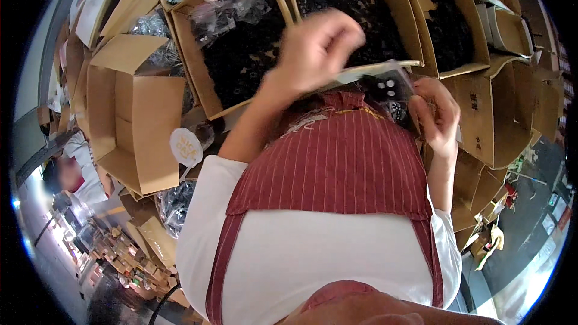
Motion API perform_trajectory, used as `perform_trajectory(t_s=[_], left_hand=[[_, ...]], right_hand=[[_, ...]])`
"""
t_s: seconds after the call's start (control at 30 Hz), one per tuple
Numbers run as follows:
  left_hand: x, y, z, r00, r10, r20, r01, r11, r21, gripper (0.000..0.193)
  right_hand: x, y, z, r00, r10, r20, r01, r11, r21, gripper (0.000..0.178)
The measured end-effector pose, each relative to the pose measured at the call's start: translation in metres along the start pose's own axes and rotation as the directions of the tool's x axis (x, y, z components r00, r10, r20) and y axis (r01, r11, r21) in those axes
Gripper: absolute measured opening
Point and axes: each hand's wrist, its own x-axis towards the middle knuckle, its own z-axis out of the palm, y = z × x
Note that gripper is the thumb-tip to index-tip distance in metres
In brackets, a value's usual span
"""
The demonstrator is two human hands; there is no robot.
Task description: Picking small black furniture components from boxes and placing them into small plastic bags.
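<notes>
My right hand (436, 114) grips the edge of a clear plastic bag (388, 84) in front of the apron. Black pieces with round white spots show through the film. My left hand (325, 48) is raised over the near edge of a cardboard box (415, 24) full of small black parts (373, 9). Its fingers are curled in and blurred by motion; whatever is between them is hidden. To its left, another cardboard box (223, 111) holds black parts (241, 60) and crumpled clear bags (232, 9).
A third box (481, 63) of black parts stands at the right. Opened cartons (159, 126) flank me on the left, with more cartons (481, 114) on the right. A round white fan-shaped thing (185, 147) lies by my left elbow. Another person (81, 171) is at far left.
</notes>
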Motion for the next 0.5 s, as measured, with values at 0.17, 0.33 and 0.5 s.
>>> perform_trajectory(t_s=[0.17, 0.33, 0.5], left_hand=[[0.008, -0.077, -0.102, 0.936, -0.042, -0.348, 0.337, 0.389, 0.857, 0.061], [-0.016, -0.153, -0.175, 0.977, 0.010, -0.214, 0.207, 0.210, 0.956, 0.031], [-0.002, -0.112, -0.148, 0.914, -0.048, -0.402, 0.374, 0.481, 0.793, 0.026]], right_hand=[[-0.054, 0.034, -0.057, 0.915, 0.401, -0.054, -0.404, 0.912, -0.076, 0.019], [-0.105, 0.136, -0.062, 0.739, 0.672, -0.042, -0.642, 0.685, -0.345, 0.022], [-0.072, 0.104, -0.067, 0.847, 0.528, -0.058, -0.494, 0.743, -0.451, 0.021]])
